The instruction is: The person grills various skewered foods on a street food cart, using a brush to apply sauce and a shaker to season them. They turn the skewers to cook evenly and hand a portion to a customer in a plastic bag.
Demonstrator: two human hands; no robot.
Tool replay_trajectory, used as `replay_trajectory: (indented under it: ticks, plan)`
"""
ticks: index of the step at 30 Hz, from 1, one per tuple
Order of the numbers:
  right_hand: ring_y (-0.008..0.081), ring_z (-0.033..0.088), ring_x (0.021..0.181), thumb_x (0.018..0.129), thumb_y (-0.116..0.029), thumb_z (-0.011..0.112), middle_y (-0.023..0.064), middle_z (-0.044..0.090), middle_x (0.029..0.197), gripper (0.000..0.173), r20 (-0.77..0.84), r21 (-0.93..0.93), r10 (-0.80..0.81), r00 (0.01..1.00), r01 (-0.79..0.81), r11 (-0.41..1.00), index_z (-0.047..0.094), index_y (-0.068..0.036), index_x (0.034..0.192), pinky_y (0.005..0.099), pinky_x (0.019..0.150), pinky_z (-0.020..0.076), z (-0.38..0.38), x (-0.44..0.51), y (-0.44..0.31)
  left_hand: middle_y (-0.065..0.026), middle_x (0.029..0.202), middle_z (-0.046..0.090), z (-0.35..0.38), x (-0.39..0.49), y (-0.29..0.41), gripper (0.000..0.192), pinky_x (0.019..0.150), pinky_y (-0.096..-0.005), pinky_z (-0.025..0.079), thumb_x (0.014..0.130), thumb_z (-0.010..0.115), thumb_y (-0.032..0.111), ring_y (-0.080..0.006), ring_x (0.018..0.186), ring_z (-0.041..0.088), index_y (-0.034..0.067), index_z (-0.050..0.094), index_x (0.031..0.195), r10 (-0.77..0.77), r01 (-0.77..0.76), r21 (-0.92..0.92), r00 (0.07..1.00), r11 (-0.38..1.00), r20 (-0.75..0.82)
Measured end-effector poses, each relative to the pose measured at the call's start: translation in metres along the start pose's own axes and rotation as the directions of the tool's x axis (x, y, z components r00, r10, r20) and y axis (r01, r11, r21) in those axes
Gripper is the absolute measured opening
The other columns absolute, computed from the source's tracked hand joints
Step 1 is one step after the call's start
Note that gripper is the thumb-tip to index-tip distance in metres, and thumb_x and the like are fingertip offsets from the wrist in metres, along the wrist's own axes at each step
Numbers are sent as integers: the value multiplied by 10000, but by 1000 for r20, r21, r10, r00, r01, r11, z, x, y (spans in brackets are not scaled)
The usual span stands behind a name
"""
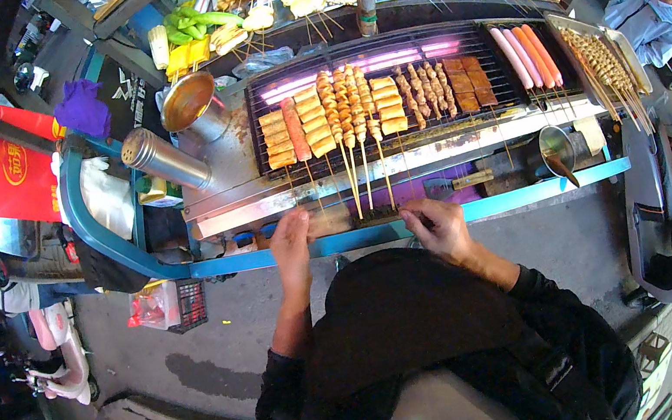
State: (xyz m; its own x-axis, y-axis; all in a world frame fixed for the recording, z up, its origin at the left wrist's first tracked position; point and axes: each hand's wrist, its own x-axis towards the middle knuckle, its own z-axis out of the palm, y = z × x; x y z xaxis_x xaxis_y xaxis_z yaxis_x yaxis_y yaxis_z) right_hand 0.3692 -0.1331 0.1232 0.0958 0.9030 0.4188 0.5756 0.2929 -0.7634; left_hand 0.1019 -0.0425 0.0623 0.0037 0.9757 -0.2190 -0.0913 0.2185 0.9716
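My left hand is above the blue front rail, its thumb and fingers close together by the lower ends of skewer sticks. My right hand has curled fingers beside other stick ends; whether either hand grips a stick cannot be made out. Beyond both hands, a barbecue grate carries skewers of browned rolls, a reddish coated sausage and golden scored pieces. Further right lie thin meat skewers and flat brown squares. Pink and orange sausages rest on a dark plate.
Left of the grate stand a steel shaker and a metal sauce pot. A wooden-handled scraper and metal cup occupy the lower ledge. Skewers fill a tray at right. A person is beyond it; scooters flank the stall.
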Motion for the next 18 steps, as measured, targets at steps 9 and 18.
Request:
replay_trajectory:
  ticks: [9,18]
  plan:
    - [177,730,683,925,-51,729,123,730,818,121,-37,-46,68,997,-69,997,710,-6,1035,286,594,563,-3,-9,-6,-35,932,712,21,32,4,233,691,-234,493,954,731,143,-104,790,636,18,708,1148,-195,262,-304,953,916,233]
    - [182,716,660,917,-43,733,121,729,823,124,-60,-83,87,994,-92,992,715,-8,1034,280,586,545,-13,-13,-4,-46,933,713,22,36,4,297,690,-233,506,970,724,209,-91,765,629,-5,689,1173,-190,244,-290,960,925,204]
